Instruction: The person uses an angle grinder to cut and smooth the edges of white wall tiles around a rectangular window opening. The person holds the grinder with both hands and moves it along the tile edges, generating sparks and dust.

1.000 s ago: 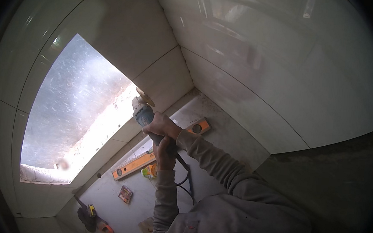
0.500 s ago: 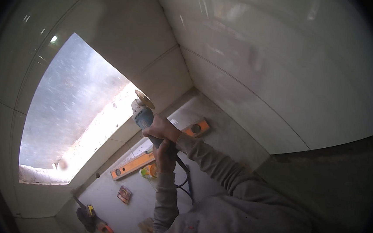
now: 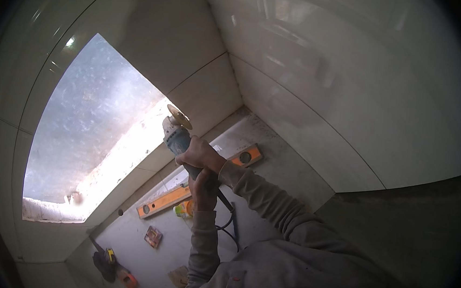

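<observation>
An angle grinder with a blue-grey body and a thin round disc is held out in front of me. My right hand is closed around its body, just behind the head. Lower down, my left hand wraps the dark rear part, where a black cord hangs off. The disc stands by the right edge of a bright window opening in the tiled wall. Whether it touches the tile, I cannot tell.
Below my hands an orange spirit level lies across the pale surface, partly behind my arms. Around it are a yellow-green container, a small square box, a yellow tape measure and an orange tool. Another tiled wall rises at right.
The whole view has shifted slightly. Both hands keep their hold on the grinder, and its disc stays beside the opening's edge. Pale specks in the opening look fewer now.
</observation>
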Motion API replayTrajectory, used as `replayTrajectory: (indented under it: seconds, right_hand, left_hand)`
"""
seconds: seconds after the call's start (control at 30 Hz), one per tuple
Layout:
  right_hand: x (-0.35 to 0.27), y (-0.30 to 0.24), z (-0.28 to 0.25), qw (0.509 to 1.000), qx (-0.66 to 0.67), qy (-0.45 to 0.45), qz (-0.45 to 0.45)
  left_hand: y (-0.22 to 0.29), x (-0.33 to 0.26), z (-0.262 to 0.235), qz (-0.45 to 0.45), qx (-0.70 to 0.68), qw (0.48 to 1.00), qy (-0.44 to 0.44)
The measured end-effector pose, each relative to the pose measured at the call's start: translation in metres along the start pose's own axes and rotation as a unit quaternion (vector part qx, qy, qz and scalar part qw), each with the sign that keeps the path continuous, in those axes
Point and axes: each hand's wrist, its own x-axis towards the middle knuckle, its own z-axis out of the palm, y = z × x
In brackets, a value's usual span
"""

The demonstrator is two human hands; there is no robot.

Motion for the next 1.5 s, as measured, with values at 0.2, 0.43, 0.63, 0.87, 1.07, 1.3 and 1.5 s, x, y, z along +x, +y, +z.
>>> replayTrajectory:
  seconds: [0.2, 0.43, 0.63, 0.87, 1.07, 1.3, 1.5]
  right_hand:
    - [0.003, 0.003, -0.003, 1.000, 0.005, -0.009, 0.001]
    - [0.004, 0.002, -0.006, 0.999, 0.004, -0.038, 0.021]
    - [0.007, 0.002, -0.007, 0.999, -0.004, -0.044, 0.020]
    - [0.009, 0.005, -0.004, 0.999, -0.012, -0.033, 0.013]
    - [-0.006, -0.002, -0.010, 0.998, -0.010, -0.067, 0.019]
    - [-0.010, 0.005, -0.003, 0.998, -0.008, -0.062, 0.015]
    - [-0.016, -0.001, -0.013, 0.996, -0.003, -0.084, 0.022]
  left_hand:
    - [-0.003, 0.003, 0.007, 0.009, -0.006, 1.000, 0.016]
    - [-0.007, 0.008, -0.008, -0.004, -0.008, 1.000, -0.008]
    - [-0.007, 0.008, -0.008, -0.011, -0.011, 1.000, -0.017]
    - [-0.010, 0.007, -0.008, -0.003, -0.016, 1.000, -0.014]
    - [-0.011, 0.000, -0.007, 0.001, -0.011, 1.000, -0.002]
    - [-0.009, -0.008, -0.010, -0.014, -0.008, 1.000, -0.007]
    - [-0.010, -0.009, -0.014, -0.034, -0.009, 0.999, -0.005]
